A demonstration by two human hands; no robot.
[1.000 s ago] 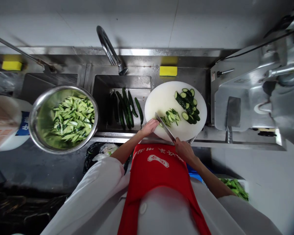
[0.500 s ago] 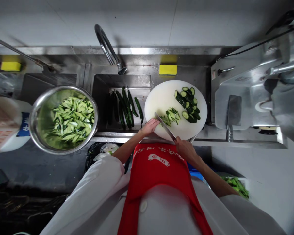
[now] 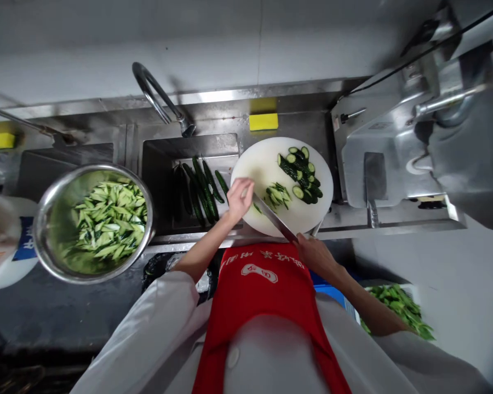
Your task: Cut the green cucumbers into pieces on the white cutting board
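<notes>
A round white cutting board (image 3: 254, 158) carries a pile of cucumber pieces (image 3: 299, 175) at its right and thin cucumber slices (image 3: 278, 196) nearer its middle. My right hand (image 3: 315, 253) grips the handle of a kitchen knife (image 3: 275, 219), whose blade slants up and left across the front of the board. By the blade's tip, over the board's left edge, my left hand (image 3: 241, 198) is raised with curled fingers. Whatever lies between those fingers, if anything, is hidden and slightly blurred.
Whole cucumbers (image 3: 205, 189) lie in the sink (image 3: 148, 164) on the left, below a curved faucet (image 3: 158, 96). Farther left stands a steel bowl (image 3: 45, 241) of cut cucumber. A yellow sponge (image 3: 263, 121) sits behind the board; a cleaver (image 3: 373, 180) rests at right.
My left hand has lifted from beside the knife tip, moving up and left with its fingers curling. The right hand still holds the knife low over the board. The camera view has shifted.
</notes>
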